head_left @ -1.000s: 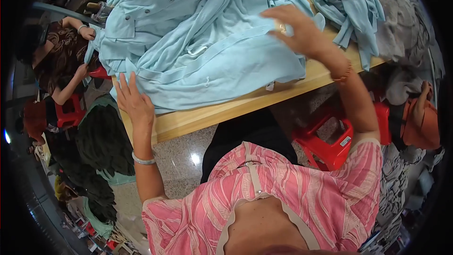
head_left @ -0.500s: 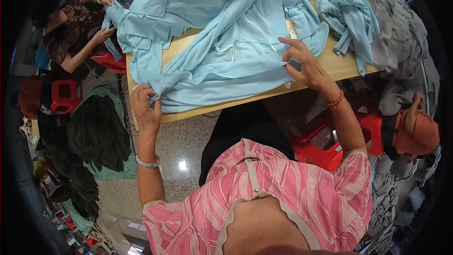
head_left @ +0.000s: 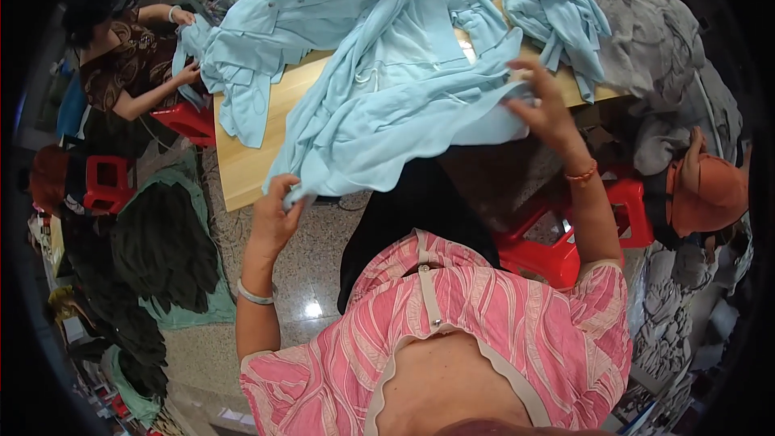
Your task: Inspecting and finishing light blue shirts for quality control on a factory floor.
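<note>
A light blue knit garment (head_left: 404, 133) is stretched between my hands over the front edge of the wooden table (head_left: 242, 169). My left hand (head_left: 276, 214) pinches its lower left corner, just off the table's edge. At the other end my right hand (head_left: 549, 109) is closed on the garment's right edge, slightly smeared by motion. The fabric between them hangs in loose folds, its near hem drooping past the edge. More light blue buttoned garments (head_left: 323, 0) lie heaped behind it, and a bunched blue one (head_left: 557, 16) rests at the right.
At the left, a co-worker's hands (head_left: 187, 73) hold part of the blue cloth. Grey garments (head_left: 638, 24) are piled at the right. Red stools (head_left: 533, 254) stand beside me, with an orange bag-like thing (head_left: 710, 198) nearby. A dark heap of cloth (head_left: 165, 246) lies on the floor at left.
The garment's near edge has come up off the table and now hangs past its front edge. My left hand has moved right and nearer to me; my right hand has shifted slightly right.
</note>
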A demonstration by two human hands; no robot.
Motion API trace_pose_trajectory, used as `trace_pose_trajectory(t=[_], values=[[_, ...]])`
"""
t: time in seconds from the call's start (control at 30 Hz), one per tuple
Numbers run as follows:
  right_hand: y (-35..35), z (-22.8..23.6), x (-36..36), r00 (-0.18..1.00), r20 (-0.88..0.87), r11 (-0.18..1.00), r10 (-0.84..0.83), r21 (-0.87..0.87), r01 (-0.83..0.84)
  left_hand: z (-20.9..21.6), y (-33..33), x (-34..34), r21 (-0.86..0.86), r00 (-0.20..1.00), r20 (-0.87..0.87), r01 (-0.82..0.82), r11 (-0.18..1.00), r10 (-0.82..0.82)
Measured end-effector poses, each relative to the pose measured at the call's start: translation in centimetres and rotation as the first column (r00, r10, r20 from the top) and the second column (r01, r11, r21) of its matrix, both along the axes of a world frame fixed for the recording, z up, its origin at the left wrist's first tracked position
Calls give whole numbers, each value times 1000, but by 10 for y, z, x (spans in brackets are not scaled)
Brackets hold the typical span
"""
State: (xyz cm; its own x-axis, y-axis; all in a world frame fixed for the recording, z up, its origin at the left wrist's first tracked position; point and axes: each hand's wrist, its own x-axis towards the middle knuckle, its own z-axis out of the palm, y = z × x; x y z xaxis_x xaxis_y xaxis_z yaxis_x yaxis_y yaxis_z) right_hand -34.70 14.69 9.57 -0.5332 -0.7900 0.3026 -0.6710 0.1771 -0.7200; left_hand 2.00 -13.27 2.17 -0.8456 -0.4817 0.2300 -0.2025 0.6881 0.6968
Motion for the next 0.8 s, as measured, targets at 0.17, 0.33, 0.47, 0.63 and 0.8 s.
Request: trace_pose_trajectory(t=[0.17, 0.33, 0.47, 0.63, 0.8], values=[[-24, -31, 16, 966, -222, 859, 135, 512, -2, 22, 6, -9, -172, 931, 348, 181, 968, -112], [-32, -46, 2, 960, -199, 784, 198, 620, -33, 18, -12, 4, -257, 938, 334, 179, 950, -87], [-7, -67, -17, 949, -176, 910, 262, 373, -182, 23, -26, 13, -34, 981, 178, 86, 996, -79], [26, -10, -29, 952, 293, 931, 88, 316, -183, 37, -30, 26, 509, 987, -158, 86, 857, -5], [19, 20, -50, 997, 69, 968, -39, 249, 20, 25, -52, 20, 624, 997, -80, 42, 780, 11]])
